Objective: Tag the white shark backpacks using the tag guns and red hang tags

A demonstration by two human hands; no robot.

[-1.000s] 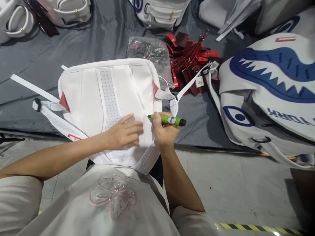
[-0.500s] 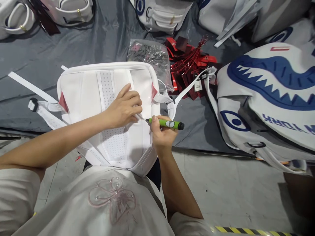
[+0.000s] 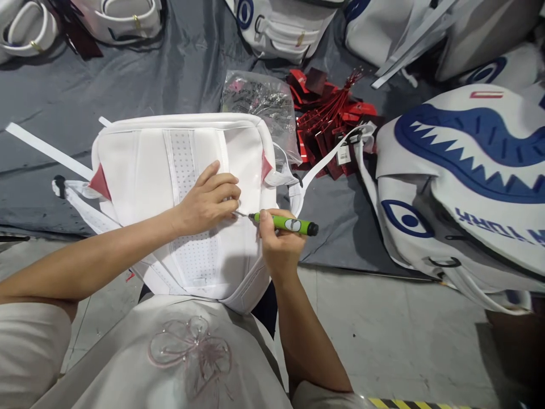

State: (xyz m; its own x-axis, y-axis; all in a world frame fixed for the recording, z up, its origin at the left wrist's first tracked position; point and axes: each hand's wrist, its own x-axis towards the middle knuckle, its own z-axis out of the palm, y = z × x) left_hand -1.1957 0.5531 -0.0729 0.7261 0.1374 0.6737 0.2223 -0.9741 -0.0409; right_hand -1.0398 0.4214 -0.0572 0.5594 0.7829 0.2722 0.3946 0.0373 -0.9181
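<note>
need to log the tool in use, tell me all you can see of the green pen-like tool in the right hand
The green pen-like tool has a bright green barrel with a pale oval mark, a black end cap and a thin metal tip. It lies nearly level, tip pointing left. The right hand grips it, thumb on top. The tip meets the white padded backpack panel right by the left hand fingertips.

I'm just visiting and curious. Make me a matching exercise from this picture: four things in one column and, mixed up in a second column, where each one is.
Things:
1. green-handled tool
2. left hand
3. red tags
4. shark-face bag

Places:
A. heaped on the grey sheet beyond the white backpack
B. lying at the far right of the view
C. gripped in the right hand
D. resting on the back panel of the white backpack

Pairs: 1-C, 2-D, 3-A, 4-B
</note>
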